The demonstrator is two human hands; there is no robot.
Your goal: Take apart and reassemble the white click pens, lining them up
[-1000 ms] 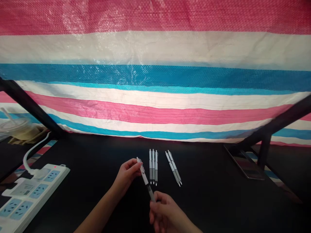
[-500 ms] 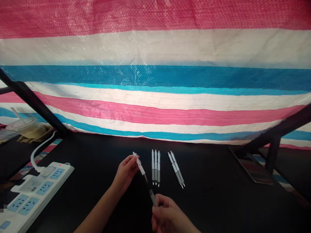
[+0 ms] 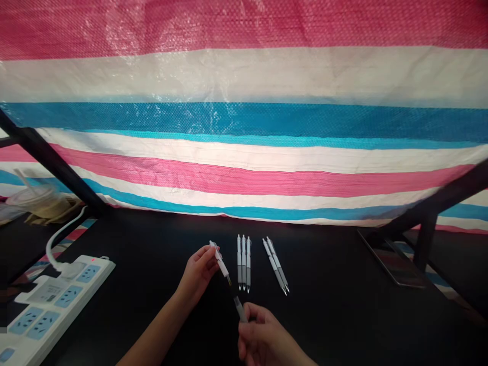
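Observation:
My left hand pinches the white upper barrel of a pen near its clip end. The grey grip section of that pen is held between the thumb and fingers of my right hand, lower and closer to me. A thin dark refill shows in the gap between the two parts, roughly in line with them. To the right, three white-and-grey pens lie side by side on the black table. Two more pens rest slanted beyond them.
A white power strip with a plugged-in cable lies at the left. Behind it stands a plastic cup with a straw. A dark flat phone-like slab lies at the right by a black frame leg. Striped sheeting hangs at the back.
The view has shifted very slightly. Both hands keep their grips on the pen parts, with almost no movement between the parts.

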